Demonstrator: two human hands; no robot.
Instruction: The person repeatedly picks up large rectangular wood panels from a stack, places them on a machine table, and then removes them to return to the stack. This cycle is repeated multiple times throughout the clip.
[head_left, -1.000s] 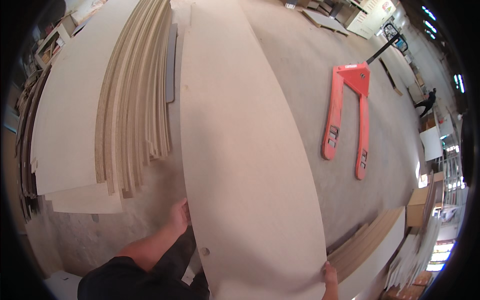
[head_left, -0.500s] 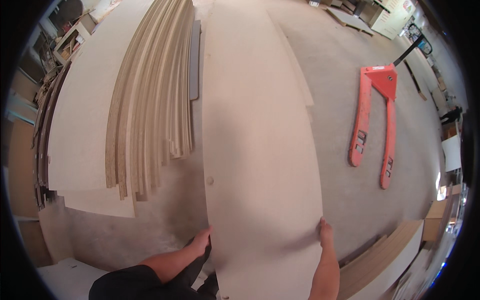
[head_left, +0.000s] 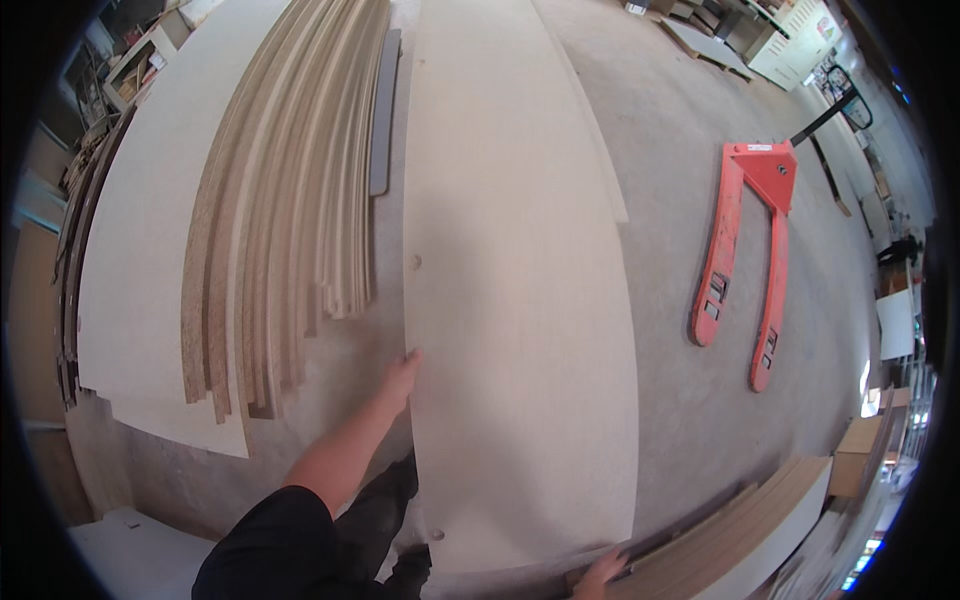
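Note:
A long pale wood panel (head_left: pixel 525 300) stretches away from me through the middle, with small round marks along its left side. My left hand (head_left: pixel 403 382) is closed on its left edge, the thumb on top and the other fingers mostly hidden beneath. At the near right corner of the panel is my right hand (head_left: pixel 602 575), closed at the edge and partly cut off by the lower rim of the view. Part of another pale panel (head_left: pixel 603 185) shows beyond the right edge.
Left of the panel stand stacked boards (head_left: pixel 285 220) and a wide pale sheet (head_left: pixel 150 240). A grey narrow board (head_left: pixel 384 120) lies beside them. On the right, a red pallet jack (head_left: pixel 760 175) rests on the concrete floor. More stacked boards (head_left: pixel 745 530) are near my right hand.
The panel has slid forward, away from me. My left hand has moved forward along its left edge. My right hand has moved from the right edge back to the near corner.

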